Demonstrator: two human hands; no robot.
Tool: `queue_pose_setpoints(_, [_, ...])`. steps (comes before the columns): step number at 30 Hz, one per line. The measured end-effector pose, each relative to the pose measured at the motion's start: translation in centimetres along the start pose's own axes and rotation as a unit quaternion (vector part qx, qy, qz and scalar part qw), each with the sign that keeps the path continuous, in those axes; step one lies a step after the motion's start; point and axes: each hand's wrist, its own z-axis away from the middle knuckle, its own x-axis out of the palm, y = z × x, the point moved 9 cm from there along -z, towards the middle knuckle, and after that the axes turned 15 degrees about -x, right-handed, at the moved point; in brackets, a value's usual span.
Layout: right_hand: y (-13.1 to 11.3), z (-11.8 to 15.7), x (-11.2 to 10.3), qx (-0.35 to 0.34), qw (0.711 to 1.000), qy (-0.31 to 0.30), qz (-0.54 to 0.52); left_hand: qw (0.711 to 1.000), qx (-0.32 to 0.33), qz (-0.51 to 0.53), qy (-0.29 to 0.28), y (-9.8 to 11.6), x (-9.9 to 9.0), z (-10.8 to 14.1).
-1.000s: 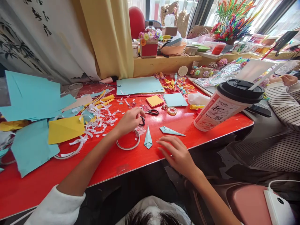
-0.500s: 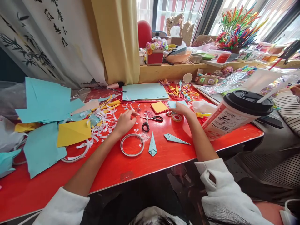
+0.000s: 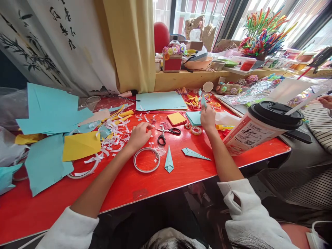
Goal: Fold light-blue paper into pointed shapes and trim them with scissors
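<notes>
My right hand (image 3: 208, 117) is closed on a small piece of light blue paper (image 3: 203, 101), raised above the table beside a stack of light blue paper squares (image 3: 194, 118). My left hand (image 3: 140, 136) rests on the red table with loosely bent fingers apart, holding nothing. Right of it lie black-handled scissors (image 3: 166, 133), blades apart. A roll of tape (image 3: 147, 168) lies flat below the left hand. Two folded light blue paper pieces (image 3: 169, 162) lie nearby, one pointing away and the other lying sideways. Yellow paper squares (image 3: 176, 118) are stacked between my hands.
White paper scraps (image 3: 114, 140) and large blue sheets (image 3: 49, 110) cover the left side. A lidded drink cup (image 3: 261, 128) stands close to my right forearm. A decorated tape roll (image 3: 195, 130) lies near my right wrist. Another person's striped sleeve (image 3: 320, 117) is at far right.
My right hand has risen from the blue paper stack with a piece of blue paper in its fingers, uncovering the stack. My left hand has barely moved.
</notes>
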Motion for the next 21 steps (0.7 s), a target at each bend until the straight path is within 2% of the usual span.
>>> queue_pose_setpoints(2, [-3.0, 0.1, -3.0, -0.061, 0.989, 0.117, -0.072, 1.000, 0.011, 0.010, 0.024, 0.2, -0.8, -0.1])
queue_pose_setpoints(3, [-4.7, 0.1, -4.1, -0.085, 0.980, 0.142, -0.110, 0.999, 0.021, 0.021, 0.038, 0.4, -1.3, -0.1])
queue_pose_setpoints(5, [-8.6, 0.0, -5.3, -0.125, 0.957, 0.130, -0.226, 0.995, 0.035, 0.066, 0.064, 0.8, -2.9, -0.2])
queue_pose_setpoints(6, [-10.8, -0.1, -5.3, -0.143, 0.937, 0.089, -0.307, 0.991, 0.035, 0.104, 0.073, 0.9, -3.8, -0.3])
queue_pose_setpoints(8, [-15.9, 0.5, -3.7, -0.162, 0.876, -0.076, -0.448, 0.972, 0.019, 0.217, 0.084, 0.5, -5.8, -0.4])
queue_pose_setpoints(9, [-18.2, 1.2, -2.9, -0.160, 0.842, -0.155, -0.492, 0.957, 0.009, 0.278, 0.080, 0.2, -6.7, -0.4])
queue_pose_setpoints(11, [-21.2, 2.8, -1.3, -0.131, 0.795, -0.253, -0.536, 0.931, 0.002, 0.359, 0.063, -0.1, -8.1, -0.3])
queue_pose_setpoints(12, [-21.9, 3.5, -0.4, -0.104, 0.787, -0.274, -0.543, 0.929, -0.003, 0.366, 0.048, -0.2, -8.4, -0.2])
queue_pose_setpoints(14, [-22.5, 4.4, 1.3, -0.063, 0.788, -0.279, -0.545, 0.934, -0.008, 0.357, 0.034, -0.7, -8.8, 0.0])
queue_pose_setpoints(18, [-23.4, 6.2, 4.5, -0.063, 0.777, -0.315, -0.542, 0.942, -0.064, 0.330, 0.010, -2.8, -8.2, 0.0])
queue_pose_setpoints(21, [-23.3, 6.9, 5.6, -0.057, 0.768, -0.323, -0.550, 0.947, -0.065, 0.313, 0.004, -3.1, -8.0, 0.2])
